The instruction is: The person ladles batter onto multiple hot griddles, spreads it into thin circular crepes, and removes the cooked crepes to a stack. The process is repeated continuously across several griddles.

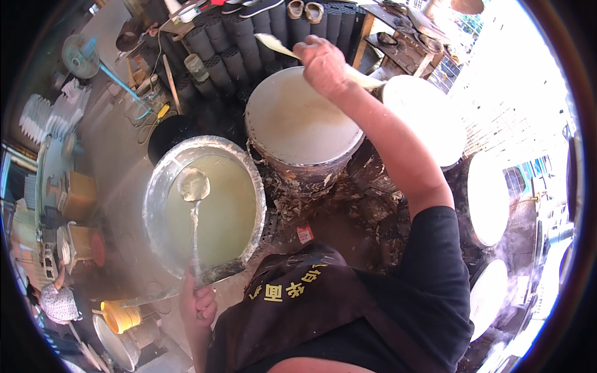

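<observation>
The drum (305, 133) stands beneath the right hand (323, 65), its broad pale top tinged tan across the middle and left of the fingers. The white drum (420, 115) is to the right of those fingers, its top too bright to read. The basin (155, 196) lies just beyond the fingers of the left hand (200, 303), holding plenty of pale greenish liquid (230, 208). The ladle (193, 184) reaches from the left fingers out over that liquid; they are curled around its handle, and its bowl carries a pale coat. Whether the bowl is full I cannot tell. The strip (277, 46), thin and pale, sticks out on both sides of the right fingers, which are closed around it. Whether it touches the drum's rim is unclear.

The work looks under way: the drum's top appears already wetted, though how evenly is hard to judge. Much of the liquid is left in the basin, and neither the ladle nor the strip has been put down.
</observation>
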### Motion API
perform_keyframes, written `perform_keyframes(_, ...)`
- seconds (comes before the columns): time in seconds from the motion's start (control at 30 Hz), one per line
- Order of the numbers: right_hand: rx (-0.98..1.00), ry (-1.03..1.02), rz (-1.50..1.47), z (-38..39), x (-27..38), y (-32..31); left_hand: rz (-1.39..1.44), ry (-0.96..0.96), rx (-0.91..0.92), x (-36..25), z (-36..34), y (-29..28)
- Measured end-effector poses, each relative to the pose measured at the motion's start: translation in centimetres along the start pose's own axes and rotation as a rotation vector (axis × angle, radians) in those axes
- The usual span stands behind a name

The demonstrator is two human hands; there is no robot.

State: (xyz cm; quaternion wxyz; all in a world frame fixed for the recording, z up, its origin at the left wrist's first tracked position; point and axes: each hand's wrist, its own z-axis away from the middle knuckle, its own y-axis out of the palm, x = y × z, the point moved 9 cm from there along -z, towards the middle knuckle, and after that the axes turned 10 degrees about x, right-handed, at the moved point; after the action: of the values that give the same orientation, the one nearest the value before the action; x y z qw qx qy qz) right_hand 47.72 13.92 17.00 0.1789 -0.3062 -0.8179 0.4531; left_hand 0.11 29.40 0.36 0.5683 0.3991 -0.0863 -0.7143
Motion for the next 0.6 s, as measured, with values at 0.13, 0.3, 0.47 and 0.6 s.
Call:
perform_keyframes(0.13,0.118,-0.203,-0.069,6.6,5.7,2.4,0.071,-0.006,0.168,-0.1,-0.8,0.2)
perform_keyframes(0.3,0.232,0.049,-0.38,20.0,6.2,9.0,0.18,-0.104,0.213,-0.8,-1.9,3.6)
perform_keyframes(0.47,0.144,0.417,-0.478,31.6,7.0,4.1,-0.507,0.091,0.327,-3.6,-1.8,4.9)
perform_keyframes(0.6,0.04,0.694,-0.41,39.4,11.8,-4.9,-0.823,-0.214,0.536,-2.6,-2.5,7.7)
